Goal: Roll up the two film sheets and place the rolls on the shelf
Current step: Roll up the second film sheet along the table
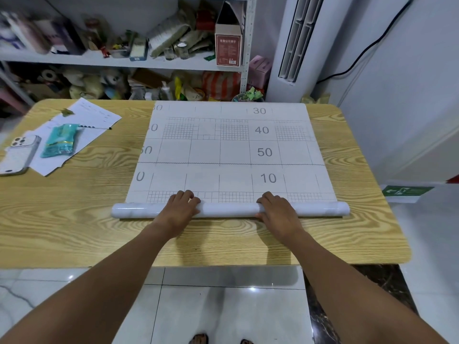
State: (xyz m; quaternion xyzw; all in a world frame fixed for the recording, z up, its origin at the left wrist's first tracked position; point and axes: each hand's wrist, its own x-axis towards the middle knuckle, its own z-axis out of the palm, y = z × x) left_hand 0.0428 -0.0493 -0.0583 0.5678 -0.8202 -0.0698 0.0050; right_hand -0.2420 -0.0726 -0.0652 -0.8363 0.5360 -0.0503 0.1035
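Note:
A white film sheet (231, 150) with a printed grid and numbers lies flat on the wooden table (94, 194). Its near end is wound into a glossy white roll (228, 210) that runs left to right. My left hand (182, 206) rests on top of the roll left of centre, fingers curled over it. My right hand (275, 207) lies over the roll right of centre, thumb on the near side. Only one sheet can be told apart. The white metal shelf (124, 62) stands behind the table, crowded with things.
A phone (19, 155), a teal packet (60, 142), papers (82, 115) and a pen lie on the table's left part. A white standing air conditioner (295, 45) is at the back right. The tiled floor (223, 306) and my feet show below the table's near edge.

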